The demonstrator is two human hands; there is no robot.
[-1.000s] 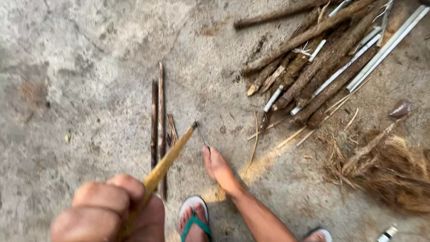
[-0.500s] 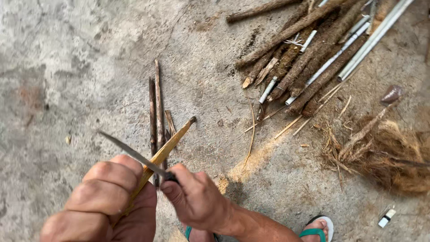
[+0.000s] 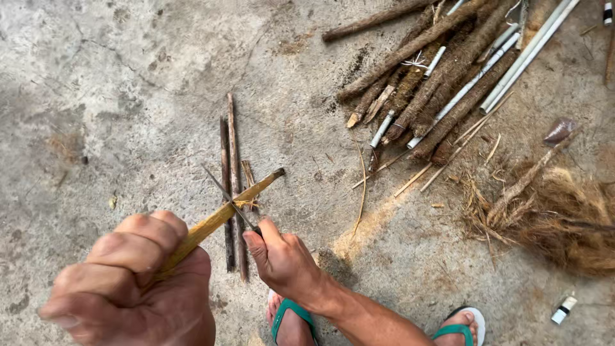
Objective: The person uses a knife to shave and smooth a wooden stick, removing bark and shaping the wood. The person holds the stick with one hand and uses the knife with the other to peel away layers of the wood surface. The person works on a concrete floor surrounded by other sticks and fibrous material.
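Observation:
My left hand (image 3: 131,282) is closed around the near end of a yellowish wooden stick (image 3: 224,213), which points up and to the right. My right hand (image 3: 282,259) grips a thin knife (image 3: 225,195); its blade lies across the stick about halfway along, where some fibres are lifted. Directly under the stick, several thin dark sticks (image 3: 230,166) lie side by side on the concrete ground.
A pile of rough bark-covered stems and pale peeled rods (image 3: 448,70) lies at the upper right. A heap of dry brown fibre (image 3: 551,211) sits at the right. My feet in green-strapped sandals (image 3: 291,320) show at the bottom edge. A small white tube (image 3: 564,309) lies lower right.
One second ago my right hand was open and empty below the stick. It then took up the knife, and the blade now rests lower, across the stick's middle.

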